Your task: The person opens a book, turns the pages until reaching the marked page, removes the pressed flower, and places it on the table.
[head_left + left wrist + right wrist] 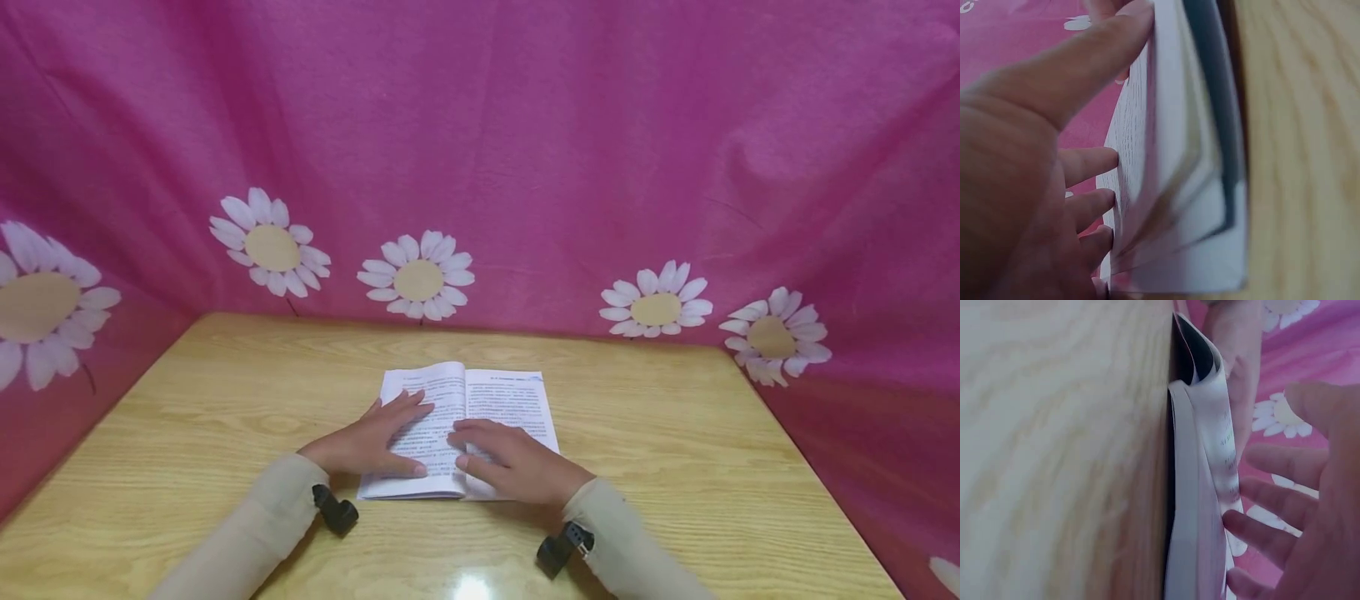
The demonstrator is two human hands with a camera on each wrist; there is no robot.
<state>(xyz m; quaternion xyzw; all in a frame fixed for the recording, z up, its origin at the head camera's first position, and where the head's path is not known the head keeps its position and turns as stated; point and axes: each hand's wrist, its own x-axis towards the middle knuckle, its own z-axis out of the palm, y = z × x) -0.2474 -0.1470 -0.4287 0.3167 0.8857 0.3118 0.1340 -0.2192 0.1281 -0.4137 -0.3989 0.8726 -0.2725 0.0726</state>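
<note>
Both hands (450,454) flat on open book (502,400)

sleeves (262,521): beige, long | wrist cameras (335,509): small, black, one strapped per wrist

Head view downward over book (465,429); both wrist views close, edge-on.

A makeshift recording booth is showing here: pink daisy-print cloth (480,150) is hanging as a backdrop around three sides of a light wooden table (675,467), hiding the room beyond.
</note>
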